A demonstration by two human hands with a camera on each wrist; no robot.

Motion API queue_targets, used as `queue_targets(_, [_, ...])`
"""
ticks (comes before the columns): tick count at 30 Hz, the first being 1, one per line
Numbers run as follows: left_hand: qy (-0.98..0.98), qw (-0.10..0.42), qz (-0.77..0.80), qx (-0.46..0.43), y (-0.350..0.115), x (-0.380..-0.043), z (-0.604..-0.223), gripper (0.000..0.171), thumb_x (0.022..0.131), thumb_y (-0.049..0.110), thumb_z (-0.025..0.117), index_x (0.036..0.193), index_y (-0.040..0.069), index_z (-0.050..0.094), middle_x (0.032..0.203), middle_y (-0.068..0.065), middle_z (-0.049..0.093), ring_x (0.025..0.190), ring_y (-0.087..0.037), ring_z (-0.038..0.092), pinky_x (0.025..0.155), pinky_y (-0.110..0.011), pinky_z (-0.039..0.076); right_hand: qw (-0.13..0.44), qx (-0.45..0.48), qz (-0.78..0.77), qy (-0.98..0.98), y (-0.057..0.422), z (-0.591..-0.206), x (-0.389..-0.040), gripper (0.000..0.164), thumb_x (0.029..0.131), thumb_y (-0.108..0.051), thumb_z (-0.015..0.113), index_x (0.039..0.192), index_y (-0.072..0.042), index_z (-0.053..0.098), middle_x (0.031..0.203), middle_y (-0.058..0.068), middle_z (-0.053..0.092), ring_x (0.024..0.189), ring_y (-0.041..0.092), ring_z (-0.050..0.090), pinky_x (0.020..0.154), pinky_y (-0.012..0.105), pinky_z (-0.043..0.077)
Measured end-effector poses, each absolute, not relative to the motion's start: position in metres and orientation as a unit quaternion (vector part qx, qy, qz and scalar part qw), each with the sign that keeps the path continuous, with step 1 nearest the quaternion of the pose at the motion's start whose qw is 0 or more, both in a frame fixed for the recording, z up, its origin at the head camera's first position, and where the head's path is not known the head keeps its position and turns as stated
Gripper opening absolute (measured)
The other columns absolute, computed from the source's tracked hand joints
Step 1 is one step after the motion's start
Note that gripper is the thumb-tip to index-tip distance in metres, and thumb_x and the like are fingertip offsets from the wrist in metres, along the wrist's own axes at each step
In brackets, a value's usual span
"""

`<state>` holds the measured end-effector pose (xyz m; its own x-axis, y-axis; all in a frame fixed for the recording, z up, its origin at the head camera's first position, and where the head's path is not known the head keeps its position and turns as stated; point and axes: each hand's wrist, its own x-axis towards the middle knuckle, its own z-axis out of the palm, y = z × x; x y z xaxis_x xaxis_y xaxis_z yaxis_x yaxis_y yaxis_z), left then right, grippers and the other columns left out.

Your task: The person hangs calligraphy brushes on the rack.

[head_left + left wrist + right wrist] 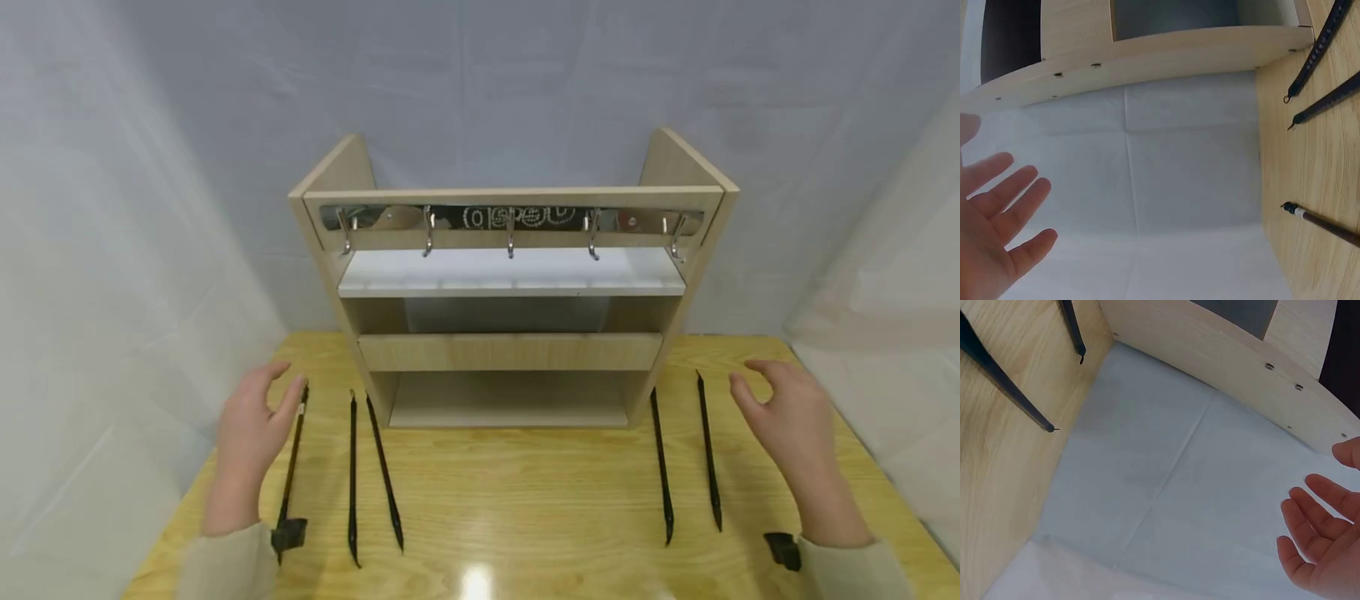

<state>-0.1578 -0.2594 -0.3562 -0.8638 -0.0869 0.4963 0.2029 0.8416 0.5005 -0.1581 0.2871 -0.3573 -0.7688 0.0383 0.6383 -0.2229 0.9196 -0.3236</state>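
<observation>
My left hand (255, 417) hovers above the table's left side, fingers relaxed and holding nothing. Beside and below it lies a brown-handled calligraphy brush (295, 454) with a pale band near its looped end. Two black calligraphy brushes, one (353, 475) nearly straight on and one (386, 475) slanted, lie between that hand and the shelf. My right hand (795, 417) is held over the right side, fingers loosely bent around nothing. To its left lie two more black brushes, the nearer one (708, 450) and the other (662, 467). Neither hand touches a brush.
A light wooden shelf unit (510, 352) stands at the back centre of the wooden table (480, 492). Along its top front board runs a shiny metal rail with several hooks (511, 233). Pale sheeting (510, 92) hangs behind and at both sides.
</observation>
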Motion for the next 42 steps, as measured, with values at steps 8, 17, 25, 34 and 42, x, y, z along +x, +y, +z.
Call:
queue_targets(8, [-0.884, 0.319, -0.337, -0.066, -0.246, -0.175, -0.358, 0.036, 0.09, 0.017, 0.052, 0.115, -0.009, 0.05, 0.111, -0.026, 0.052, 0.103, -0.04, 0.045, 0.085, -0.051, 0.037, 0.287, 0.052, 0.222, -0.93, 0.285, -0.369, -0.162, 0.028, 0.082, -0.012, 0.059, 0.098, 0.011, 0.059, 0.095, 0.03, 0.057, 0.087, 0.045, 0.05, 0.069, 0.056, 0.04])
queue_targets(17, [-0.844, 0.311, -0.434, -0.055, -0.229, -0.2, -0.349, 0.04, 0.088, 0.017, 0.055, 0.12, -0.006, 0.048, 0.118, -0.02, 0.051, 0.109, -0.03, 0.046, 0.087, -0.043, 0.041, 0.232, 0.053, 0.269, -0.933, 0.28, -0.388, -0.168, 0.028, 0.084, -0.012, 0.058, 0.098, 0.011, 0.059, 0.093, 0.03, 0.058, 0.084, 0.043, 0.053, 0.066, 0.053, 0.044])
queue_targets(25, [-0.798, 0.282, -0.53, -0.046, -0.218, -0.224, -0.336, 0.045, 0.087, 0.016, 0.057, 0.125, -0.003, 0.044, 0.123, -0.016, 0.048, 0.113, -0.024, 0.045, 0.09, -0.031, 0.041, 0.152, 0.045, 0.308, -0.938, 0.276, -0.423, -0.186, 0.03, 0.085, -0.014, 0.057, 0.099, 0.012, 0.056, 0.089, 0.026, 0.059, 0.08, 0.037, 0.056, 0.064, 0.046, 0.048])
queue_targets(34, [-0.775, 0.277, -0.566, -0.046, -0.206, -0.242, -0.325, 0.044, 0.082, 0.01, 0.062, 0.121, -0.006, 0.047, 0.116, -0.02, 0.052, 0.112, -0.027, 0.046, 0.09, -0.037, 0.041, 0.075, 0.028, 0.324, -0.943, 0.275, -0.457, -0.2, 0.03, 0.083, -0.01, 0.058, 0.099, 0.015, 0.055, 0.082, 0.02, 0.059, 0.071, 0.029, 0.056, 0.059, 0.039, 0.048])
queue_targets(42, [-0.782, 0.28, -0.555, -0.035, -0.206, -0.247, -0.325, 0.038, 0.081, 0.005, 0.061, 0.116, -0.005, 0.051, 0.116, -0.019, 0.053, 0.113, -0.025, 0.046, 0.089, -0.038, 0.041, -0.021, -0.009, 0.324, -0.946, 0.275, -0.466, -0.202, 0.039, 0.084, -0.012, 0.058, 0.107, 0.018, 0.049, 0.094, 0.029, 0.056, 0.084, 0.038, 0.054, 0.067, 0.043, 0.048])
